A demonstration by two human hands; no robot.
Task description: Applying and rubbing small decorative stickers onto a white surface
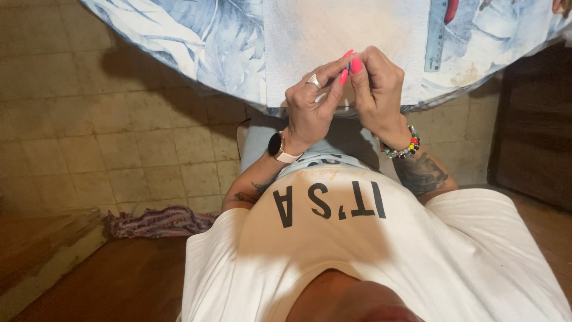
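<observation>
White shirt below, left hand (310, 107) and right hand (376, 89) both pinching one tiny dark, thin object (348, 64).

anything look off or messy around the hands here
One small thing: a brownish stain marks the leaf-print tablecloth beside the ruler. The left hand and right hand pinch something tiny; nothing is spilled.

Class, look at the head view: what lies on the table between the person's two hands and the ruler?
Only a bare stretch of the white sheet lies between the left hand, right hand and ruler.
</observation>
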